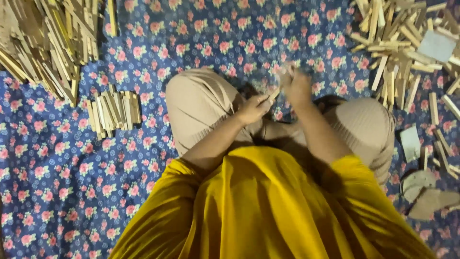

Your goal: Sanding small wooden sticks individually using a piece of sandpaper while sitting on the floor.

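I sit cross-legged on a blue flowered cloth (57,172). My left hand (252,109) grips one end of a small pale wooden stick (274,94) above my lap. My right hand (294,84) is closed over the stick's far end and looks blurred, possibly with a piece of paper in it. Both hands meet between my knees, in beige trousers, with a yellow garment below.
A small stack of short wooden sticks (114,111) lies to my left. A large heap of longer sticks (45,41) fills the top left corner. Loose sticks (402,43) are scattered at top right, with grey paper pieces (426,194) by my right knee.
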